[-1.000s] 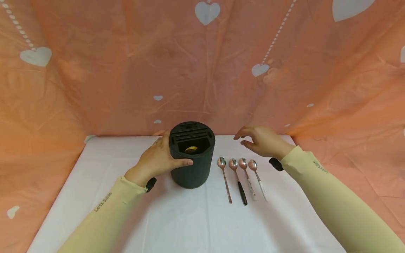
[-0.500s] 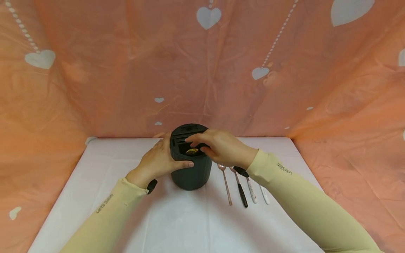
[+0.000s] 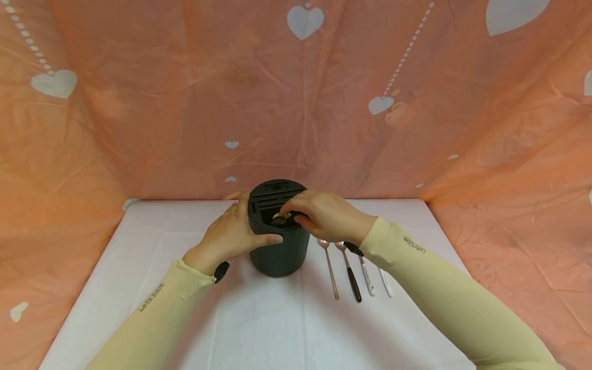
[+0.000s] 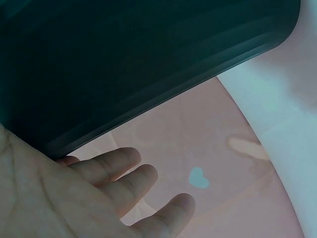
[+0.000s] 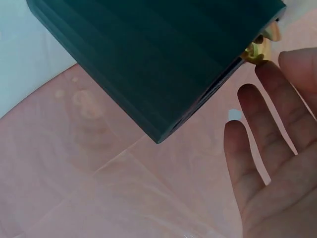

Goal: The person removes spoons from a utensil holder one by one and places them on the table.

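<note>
My left hand [image 3: 226, 231] holds a dark round utensil holder [image 3: 277, 257] from its left side, thumb across the front just below the rim. In the left wrist view several of its fingers [image 4: 163, 213] extend beyond the holder's dark wall. The right hand [image 3: 330, 216] reaches over the holder's large front opening, its thumb and index finger bent down at a shiny gold spoon [image 3: 280, 218]. From the right wrist the gold spoon [image 5: 256, 52] shows just past the holder's rim, at the fingertips. The spoon's lower part is hidden inside the holder.
Right of the holder lie a copper spoon [image 3: 331, 272], a black-handled spoon [image 3: 353, 282] and two with white handles, the nearer a patterned white-handled spoon [image 3: 367, 277]. Their bowls are partly behind the right wrist. A pink curtain [image 3: 208, 113] with hearts hangs behind the white table [image 3: 259, 329].
The right hand has come left from above the spoons to the holder's opening, and its fingers have closed down onto the gold spoon. The left hand keeps its hold.
</note>
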A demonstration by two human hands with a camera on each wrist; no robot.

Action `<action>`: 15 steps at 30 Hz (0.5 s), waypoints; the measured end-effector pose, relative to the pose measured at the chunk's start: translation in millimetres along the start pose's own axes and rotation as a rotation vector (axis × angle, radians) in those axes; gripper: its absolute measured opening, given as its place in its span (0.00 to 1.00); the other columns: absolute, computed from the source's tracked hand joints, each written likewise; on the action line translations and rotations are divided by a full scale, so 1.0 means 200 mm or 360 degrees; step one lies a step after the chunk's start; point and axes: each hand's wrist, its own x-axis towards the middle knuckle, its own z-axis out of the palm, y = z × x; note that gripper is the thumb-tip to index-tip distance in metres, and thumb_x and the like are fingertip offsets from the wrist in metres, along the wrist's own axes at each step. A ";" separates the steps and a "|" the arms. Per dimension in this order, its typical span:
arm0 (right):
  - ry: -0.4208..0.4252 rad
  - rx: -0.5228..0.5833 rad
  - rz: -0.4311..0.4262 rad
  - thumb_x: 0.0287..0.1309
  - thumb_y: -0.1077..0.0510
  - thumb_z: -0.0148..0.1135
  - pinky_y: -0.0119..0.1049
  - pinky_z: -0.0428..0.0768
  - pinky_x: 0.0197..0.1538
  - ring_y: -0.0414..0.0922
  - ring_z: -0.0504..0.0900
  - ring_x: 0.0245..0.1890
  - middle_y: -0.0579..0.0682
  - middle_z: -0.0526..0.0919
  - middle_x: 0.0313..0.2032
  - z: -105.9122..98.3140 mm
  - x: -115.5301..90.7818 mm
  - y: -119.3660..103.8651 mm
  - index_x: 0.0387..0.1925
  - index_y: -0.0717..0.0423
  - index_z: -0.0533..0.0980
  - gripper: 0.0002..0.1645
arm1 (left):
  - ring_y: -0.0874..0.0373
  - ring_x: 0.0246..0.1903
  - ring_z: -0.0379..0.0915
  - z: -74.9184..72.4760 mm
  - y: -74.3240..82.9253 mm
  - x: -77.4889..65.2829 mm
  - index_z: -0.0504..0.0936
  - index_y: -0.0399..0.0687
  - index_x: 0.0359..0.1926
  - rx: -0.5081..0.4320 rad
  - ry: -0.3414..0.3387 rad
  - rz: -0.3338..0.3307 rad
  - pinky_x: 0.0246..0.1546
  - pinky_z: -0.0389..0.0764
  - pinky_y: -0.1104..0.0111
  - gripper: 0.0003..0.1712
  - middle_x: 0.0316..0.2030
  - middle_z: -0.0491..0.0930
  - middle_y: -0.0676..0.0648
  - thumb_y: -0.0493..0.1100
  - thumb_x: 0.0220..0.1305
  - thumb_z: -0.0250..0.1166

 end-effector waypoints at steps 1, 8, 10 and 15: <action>0.0001 -0.0004 -0.0011 0.64 0.65 0.62 0.41 0.78 0.53 0.41 0.77 0.56 0.43 0.81 0.53 0.00 0.00 0.00 0.53 0.47 0.81 0.18 | 0.41 0.64 0.65 0.00 0.00 0.00 0.43 0.48 0.77 -0.0002 0.0003 0.0001 0.56 0.71 0.45 0.78 0.69 0.62 0.36 0.85 0.37 0.65; -0.0020 -0.0078 -0.0014 0.64 0.63 0.63 0.42 0.79 0.50 0.43 0.79 0.53 0.44 0.80 0.53 0.01 0.02 0.03 0.53 0.47 0.82 0.17 | 0.40 0.62 0.67 0.01 0.00 0.00 0.45 0.45 0.76 -0.0001 0.0007 0.0001 0.55 0.72 0.46 0.78 0.66 0.65 0.34 0.86 0.36 0.65; -0.0036 -0.0089 -0.0009 0.64 0.64 0.63 0.41 0.80 0.49 0.43 0.79 0.53 0.44 0.81 0.52 0.02 0.02 0.04 0.52 0.47 0.83 0.17 | 0.40 0.62 0.67 0.01 0.00 0.00 0.45 0.44 0.76 0.0004 0.0004 -0.0003 0.55 0.72 0.45 0.78 0.66 0.66 0.34 0.86 0.36 0.64; -0.0048 -0.0069 -0.0017 0.62 0.67 0.62 0.40 0.80 0.48 0.42 0.80 0.51 0.44 0.82 0.49 0.02 0.03 0.06 0.52 0.47 0.84 0.19 | 0.40 0.63 0.66 0.00 0.00 0.00 0.44 0.45 0.76 -0.0005 0.0018 0.0010 0.56 0.71 0.45 0.78 0.66 0.65 0.35 0.86 0.37 0.65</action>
